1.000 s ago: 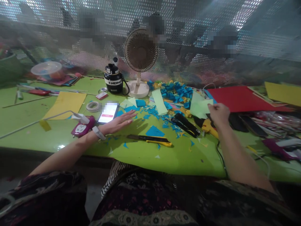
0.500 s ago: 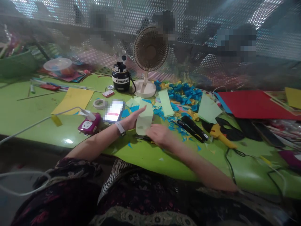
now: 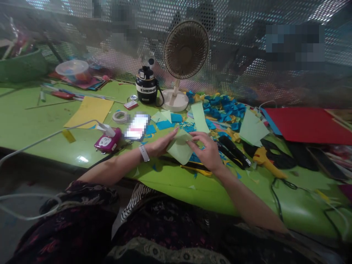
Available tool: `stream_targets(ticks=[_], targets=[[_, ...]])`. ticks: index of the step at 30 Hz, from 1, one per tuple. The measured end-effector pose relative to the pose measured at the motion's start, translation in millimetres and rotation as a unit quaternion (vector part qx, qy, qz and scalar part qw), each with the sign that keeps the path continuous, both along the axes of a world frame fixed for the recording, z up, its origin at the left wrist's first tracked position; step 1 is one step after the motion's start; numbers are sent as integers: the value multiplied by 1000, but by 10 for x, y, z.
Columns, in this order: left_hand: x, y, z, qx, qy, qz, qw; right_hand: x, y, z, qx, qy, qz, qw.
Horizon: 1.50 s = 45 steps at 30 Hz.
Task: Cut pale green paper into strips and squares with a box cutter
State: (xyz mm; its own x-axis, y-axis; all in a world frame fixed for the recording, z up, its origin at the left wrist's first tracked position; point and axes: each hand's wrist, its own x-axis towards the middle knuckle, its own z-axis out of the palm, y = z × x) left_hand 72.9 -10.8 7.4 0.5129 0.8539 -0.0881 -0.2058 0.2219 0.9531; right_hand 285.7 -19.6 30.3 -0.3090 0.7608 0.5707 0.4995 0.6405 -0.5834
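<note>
Dark clothing fills the bottom of the frame: a black top (image 3: pixel 170 227) scattered with small pink and red flowers. The left sleeve (image 3: pixel 82 194), lower left, has the same print and stops partway up the arm. The right sleeve (image 3: pixel 291 242), lower right, is dark too. There's a panel of black-and-white stripes (image 3: pixel 134 200) at bottom centre. Along the very bottom edge runs a pale embroidered border (image 3: pixel 165 253) with round motifs. Just left of centre, behind the left hand (image 3: pixel 162 146), sits a white wristband (image 3: pixel 143 153).
</note>
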Motion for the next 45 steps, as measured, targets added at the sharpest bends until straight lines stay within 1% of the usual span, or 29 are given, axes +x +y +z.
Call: stream_targets(ticks=[3,5,7,10,12,14,17,21,24,27,30,34,36,38,40,42,45], targets=[[-6,-35,22,-46,-34,-56,997,-6,-8,-24,-27,5,3,1000],[-4,-53,25,-52,-39,-74,995,-22,-18,-31,-32,23,-1,999],[6,-66,18,-53,-42,-67,995,-40,-14,-40,-60,74,-15,995],[22,-74,1,-52,-49,-30,997,-52,18,-54,-157,165,-46,973],[33,-71,-11,-45,-49,-20,998,-52,36,-48,-223,184,-44,956],[45,-60,-28,-39,-44,-28,998,-52,35,-23,-251,187,-34,949],[60,-25,-65,-26,-37,-19,999,-49,8,25,-236,206,-42,949],[47,24,-99,-13,3,-1,1000,-14,4,47,-203,218,-66,952],[28,26,-87,-25,16,-3,1000,30,57,37,-183,228,-83,953],[21,5,-62,-38,12,0,999,58,128,48,-179,263,-97,943],[25,-13,-45,-42,8,14,999,58,170,72,-210,297,-84,928],[32,-15,-48,-23,5,62,998,10,139,61,-310,295,-22,903],[36,-10,-60,-9,8,82,997,-29,102,31,-337,287,0,897],[37,-8,-75,4,9,96,995,-65,73,-6,-336,274,4,901],[36,-9,-86,15,6,102,995,-86,61,-38,-316,256,-7,913],[33,-15,-87,22,-2,100,995,-91,63,-60,-300,235,-19,924],[25,-24,-75,20,-1,89,996,-78,80,-75,-288,220,-24,932]])
